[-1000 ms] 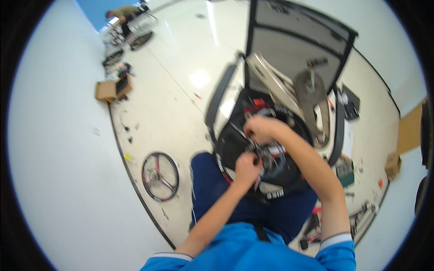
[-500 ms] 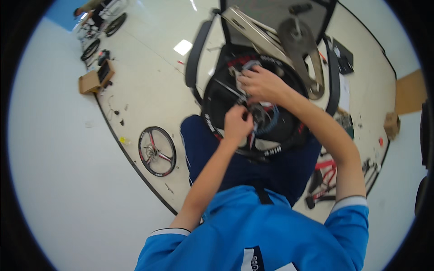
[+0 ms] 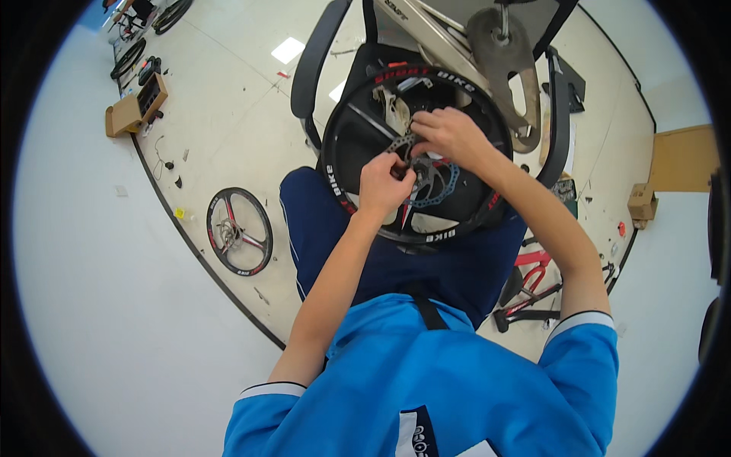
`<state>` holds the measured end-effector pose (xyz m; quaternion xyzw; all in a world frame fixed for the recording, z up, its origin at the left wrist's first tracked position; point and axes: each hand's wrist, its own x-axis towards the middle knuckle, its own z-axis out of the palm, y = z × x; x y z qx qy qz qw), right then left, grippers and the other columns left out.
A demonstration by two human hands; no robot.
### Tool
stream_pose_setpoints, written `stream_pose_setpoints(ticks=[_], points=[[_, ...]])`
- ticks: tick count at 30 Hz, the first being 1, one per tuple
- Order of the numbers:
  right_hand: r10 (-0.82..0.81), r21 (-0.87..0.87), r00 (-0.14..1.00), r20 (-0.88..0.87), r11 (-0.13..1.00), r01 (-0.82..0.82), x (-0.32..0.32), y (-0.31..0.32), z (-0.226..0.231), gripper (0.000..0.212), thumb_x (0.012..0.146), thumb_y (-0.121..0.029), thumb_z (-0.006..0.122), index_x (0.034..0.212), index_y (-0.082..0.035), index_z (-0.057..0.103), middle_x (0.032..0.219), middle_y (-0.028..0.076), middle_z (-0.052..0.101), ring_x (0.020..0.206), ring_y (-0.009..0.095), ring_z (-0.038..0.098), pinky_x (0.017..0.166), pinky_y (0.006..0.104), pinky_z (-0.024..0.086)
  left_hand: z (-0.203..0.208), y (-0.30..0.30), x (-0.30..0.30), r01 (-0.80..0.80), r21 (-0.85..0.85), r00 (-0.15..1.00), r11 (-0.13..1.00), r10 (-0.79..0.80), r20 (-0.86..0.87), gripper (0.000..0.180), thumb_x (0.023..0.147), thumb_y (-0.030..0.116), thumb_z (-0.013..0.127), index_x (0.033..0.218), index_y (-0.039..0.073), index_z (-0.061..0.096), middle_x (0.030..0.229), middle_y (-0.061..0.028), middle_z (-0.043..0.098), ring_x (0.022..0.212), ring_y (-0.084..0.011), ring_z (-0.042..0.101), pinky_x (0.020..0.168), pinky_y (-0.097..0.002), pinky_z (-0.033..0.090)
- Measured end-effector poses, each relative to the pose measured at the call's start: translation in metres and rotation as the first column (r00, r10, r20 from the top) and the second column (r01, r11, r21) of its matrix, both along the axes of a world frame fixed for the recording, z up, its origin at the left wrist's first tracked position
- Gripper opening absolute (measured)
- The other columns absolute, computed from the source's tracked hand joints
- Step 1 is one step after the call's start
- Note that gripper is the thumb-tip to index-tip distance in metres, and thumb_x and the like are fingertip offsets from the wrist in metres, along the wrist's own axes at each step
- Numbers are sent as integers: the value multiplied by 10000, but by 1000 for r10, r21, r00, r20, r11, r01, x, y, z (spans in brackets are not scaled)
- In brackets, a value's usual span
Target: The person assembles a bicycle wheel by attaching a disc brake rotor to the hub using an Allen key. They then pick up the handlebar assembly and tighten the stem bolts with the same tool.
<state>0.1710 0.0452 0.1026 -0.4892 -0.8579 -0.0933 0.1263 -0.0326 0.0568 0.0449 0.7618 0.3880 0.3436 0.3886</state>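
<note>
A black bicycle wheel [image 3: 333, 158] with red and white lettering lies flat across the chair seat and my knees. Between my hands, above its hub, is a small grey perforated brake disc [image 3: 399, 143]. My left hand [image 3: 383, 184] pinches its near edge, fingers bent. My right hand [image 3: 451, 137] has its thumb and fingers closed on the disc's right side. Fingertips cover part of it. Just beneath and to the right, a blue-edged brake disc [image 3: 451, 190] sits at the wheel's middle. A whitish crumpled piece [image 3: 395, 113] shows inside the rim beyond my hands.
The office chair's armrests [image 3: 311, 65] flank the wheel. A pale bicycle frame [image 3: 434, 38] leans across the chair's back. Another three-spoked wheel [image 3: 265, 245] lies on the floor at left, near an open cardboard box [image 3: 126, 116]. At right are a red frame [image 3: 533, 266] and a small carton [image 3: 642, 202].
My right hand has come down slightly toward my left, and the grey disc now shows clearly between them. The whole view has shifted a little, with the wheel appearing higher.
</note>
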Motion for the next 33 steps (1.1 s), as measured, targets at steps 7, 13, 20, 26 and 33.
stream_pose_setpoints(ticks=[7,13,20,26,33], points=[[-249,8,806,-538,954,300,0,-18,23,309,897,-258,724,1101,-32,675,1180,138,667,960,338,670,815,404,547,-4,0,-2,-40,24,999,999,40,18,189,801,91,765,748,-23,624,679,-104,632,543,-164,621,541,-291,496],[-733,-463,304,-608,638,615,3,-133,-85,186,888,-90,669,1040,17,675,1006,186,668,860,359,678,770,405,546,4,-5,4,-59,-8,998,998,59,18,202,830,91,756,758,-31,613,681,-91,613,550,-145,595,549,-275,478],[-808,-468,425,-407,584,663,-16,-132,-120,173,844,-87,694,970,24,651,1021,239,645,943,437,649,825,479,543,2,-11,-8,-125,-108,988,986,134,80,178,865,97,768,840,-49,669,722,-71,662,615,-97,634,580,-246,490],[-863,-536,268,-429,482,693,-12,-122,-110,170,797,-65,708,912,33,631,884,273,684,879,462,671,819,514,547,-10,-38,-34,-62,-394,934,917,192,300,139,904,62,758,874,-47,678,786,-25,683,688,-48,622,613,-201,484],[-876,-547,364,-316,481,685,2,-120,-115,163,784,-65,650,913,34,654,889,283,686,867,480,662,788,536,552,-22,-75,-59,9,-593,909,805,241,341,106,917,36,737,894,-41,669,826,-39,688,704,-79,646,660,-216,526]])
